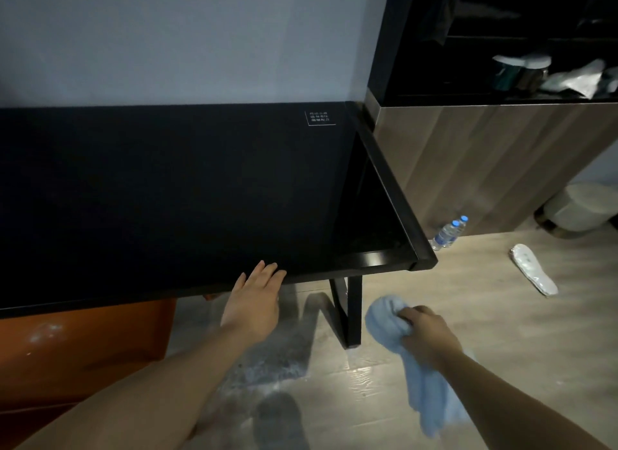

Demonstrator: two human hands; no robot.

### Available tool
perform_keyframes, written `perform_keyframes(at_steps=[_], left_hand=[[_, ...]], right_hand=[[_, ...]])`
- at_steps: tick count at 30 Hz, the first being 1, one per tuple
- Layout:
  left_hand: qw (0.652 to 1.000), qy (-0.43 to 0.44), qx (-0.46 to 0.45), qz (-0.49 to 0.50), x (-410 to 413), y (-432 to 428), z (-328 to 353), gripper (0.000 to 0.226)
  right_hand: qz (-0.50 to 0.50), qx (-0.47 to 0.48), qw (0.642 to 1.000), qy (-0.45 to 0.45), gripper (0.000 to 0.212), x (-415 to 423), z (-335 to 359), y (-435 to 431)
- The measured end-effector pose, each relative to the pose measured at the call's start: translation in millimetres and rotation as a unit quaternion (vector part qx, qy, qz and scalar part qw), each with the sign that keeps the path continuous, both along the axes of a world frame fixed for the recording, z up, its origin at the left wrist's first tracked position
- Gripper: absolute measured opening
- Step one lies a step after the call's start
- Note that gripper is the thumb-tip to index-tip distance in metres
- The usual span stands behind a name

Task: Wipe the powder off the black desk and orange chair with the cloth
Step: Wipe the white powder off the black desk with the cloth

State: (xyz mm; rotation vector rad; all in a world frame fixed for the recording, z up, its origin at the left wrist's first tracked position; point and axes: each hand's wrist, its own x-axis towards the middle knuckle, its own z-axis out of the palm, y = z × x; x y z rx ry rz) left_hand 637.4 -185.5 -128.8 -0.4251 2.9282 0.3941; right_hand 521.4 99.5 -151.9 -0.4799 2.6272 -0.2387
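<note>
The black desk [167, 195] fills the upper left, its top dark with no powder that I can make out. My left hand [255, 302] rests with straight fingers on the desk's front edge. My right hand [424, 332] grips a bunched light blue cloth [388, 319] in the air to the right of the desk leg, and the rest of the cloth hangs down below my wrist. The orange chair [67, 356] sits under the desk at the lower left, with white powder smudges on its seat.
White powder dusts the wooden floor [485, 315] below the desk near the black desk leg [351, 312]. Two water bottles [448, 233], a white slipper [533, 269] and a white bin [582, 207] lie to the right. A wood cabinet [485, 161] with dark shelves stands beside the desk.
</note>
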Motion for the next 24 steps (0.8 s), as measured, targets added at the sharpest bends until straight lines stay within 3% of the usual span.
perform_keyframes(at_steps=[4,8,11,14,16,20,24], left_hand=[[0.998,0.039,0.05,0.014,6,-5,2,0.052],[0.99,0.054,0.114,0.06,18,-19,13,0.053],[0.984,0.082,0.142,0.071,32,-31,21,0.051],[0.973,0.08,0.199,0.083,49,-43,29,0.048],[0.975,0.067,0.198,0.079,60,-57,33,0.047],[0.984,0.048,0.162,0.061,88,-95,40,0.04],[0.983,0.065,0.121,0.121,121,-140,41,0.038]], right_hand=[[-0.045,-0.131,0.99,-0.038,0.05,13,10,-53],[0.043,-0.206,0.975,-0.073,0.035,42,23,-109],[0.056,-0.31,0.942,-0.111,0.03,62,33,-154],[-0.055,-0.391,0.898,-0.193,0.021,75,39,-194],[-0.146,-0.429,0.873,-0.178,0.017,75,42,-211],[-0.248,-0.431,0.859,-0.124,0.006,76,51,-233],[-0.202,-0.408,0.886,-0.085,0.003,92,79,-269]])
